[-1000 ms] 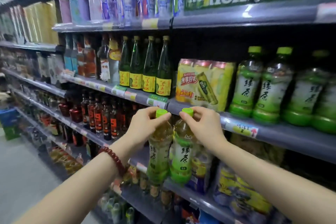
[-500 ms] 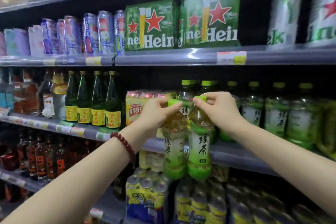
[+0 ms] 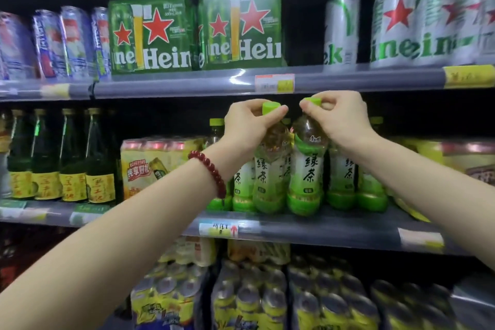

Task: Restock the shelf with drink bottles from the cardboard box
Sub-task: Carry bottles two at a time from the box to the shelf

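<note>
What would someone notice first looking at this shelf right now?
Dead centre, the left hand and right hand each pinch the green cap of a green tea bottle, the left bottle and the right bottle, at the front of the middle shelf among matching bottles. Above them, on the upper shelf, sit two green Heineken packs with red stars.

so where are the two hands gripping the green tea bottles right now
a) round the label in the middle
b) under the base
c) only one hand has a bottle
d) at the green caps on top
d: the left hand pinches the cap of the left green tea bottle and the right hand pinches the cap of the right green tea bottle, both bottles upright at the front of the shelf.
</note>
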